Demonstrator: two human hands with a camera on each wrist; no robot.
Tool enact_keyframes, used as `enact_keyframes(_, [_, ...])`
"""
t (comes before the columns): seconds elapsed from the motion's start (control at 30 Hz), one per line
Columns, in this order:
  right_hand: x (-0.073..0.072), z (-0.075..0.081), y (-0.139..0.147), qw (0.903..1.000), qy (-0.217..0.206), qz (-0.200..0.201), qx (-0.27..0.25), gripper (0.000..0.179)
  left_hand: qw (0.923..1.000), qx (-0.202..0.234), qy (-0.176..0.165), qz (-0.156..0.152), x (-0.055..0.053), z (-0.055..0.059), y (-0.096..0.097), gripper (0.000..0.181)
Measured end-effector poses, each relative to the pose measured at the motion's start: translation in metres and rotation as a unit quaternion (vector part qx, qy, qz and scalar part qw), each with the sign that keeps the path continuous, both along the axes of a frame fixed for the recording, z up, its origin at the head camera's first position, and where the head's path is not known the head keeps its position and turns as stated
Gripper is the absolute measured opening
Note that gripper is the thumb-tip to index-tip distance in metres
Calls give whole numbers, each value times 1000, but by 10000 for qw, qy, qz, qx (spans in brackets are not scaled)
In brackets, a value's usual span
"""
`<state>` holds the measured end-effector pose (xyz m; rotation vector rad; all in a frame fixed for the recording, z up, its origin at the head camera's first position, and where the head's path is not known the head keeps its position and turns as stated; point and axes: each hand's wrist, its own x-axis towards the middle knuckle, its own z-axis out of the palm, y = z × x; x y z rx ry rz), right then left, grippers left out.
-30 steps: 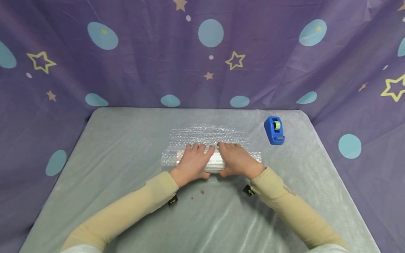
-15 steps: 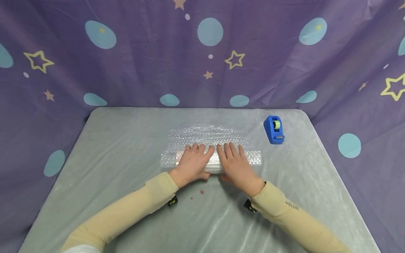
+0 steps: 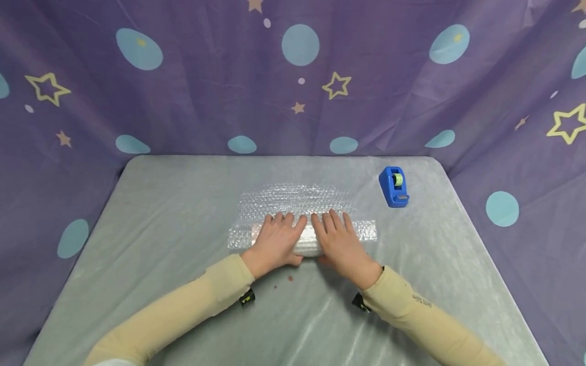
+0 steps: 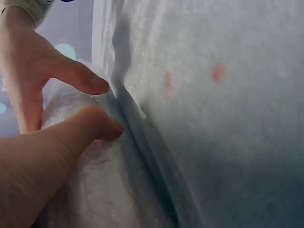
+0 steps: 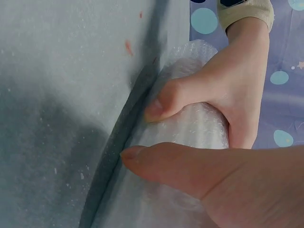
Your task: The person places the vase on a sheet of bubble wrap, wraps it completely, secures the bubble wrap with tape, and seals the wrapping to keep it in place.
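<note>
A roll of bubble wrap (image 3: 308,247) lies crosswise on the table in the head view, around something pale that shows faintly through it. My left hand (image 3: 276,241) grips its left half, fingers over the top and thumb on the near side. On the right half, my right hand (image 3: 341,246) holds it the same way, fingers slightly spread. Both thumbs, the left thumb (image 4: 95,124) and the right thumb (image 5: 164,164), press along the near side in the wrist views. A loose bubble wrap sheet (image 3: 295,197) stretches flat beyond the roll.
A blue tape dispenser (image 3: 393,188) with a greenish tape roll stands at the back right. Grey cloth covers the table (image 3: 174,203), with small reddish spots (image 3: 290,278) near the hands. A purple patterned curtain (image 3: 206,76) hangs behind and at both sides.
My right hand has turned, its fingers now pointing forward and spread over the roll. The left hand keeps its hold. The bubble wrap has shifted slightly toward me.
</note>
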<state>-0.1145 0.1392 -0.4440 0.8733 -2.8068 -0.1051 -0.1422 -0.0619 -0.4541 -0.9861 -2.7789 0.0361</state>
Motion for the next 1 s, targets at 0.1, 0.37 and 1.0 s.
enact_keyframes(0.1, [2, -3, 0, 9999, 121, 46, 4, 109, 10000, -10, -50, -18, 2, 1, -1, 91])
enact_keyframes(0.37, [-7, -9, 0, 9988, 328, 182, -315, 100, 9998, 11, -148, -116, -3, 5, -3, 87])
enact_keyframes(1.0, [-30, 5, 2, 9948, -922, 188, -378, 90, 9886, 133, -1480, -255, -31, 12, -4, 83])
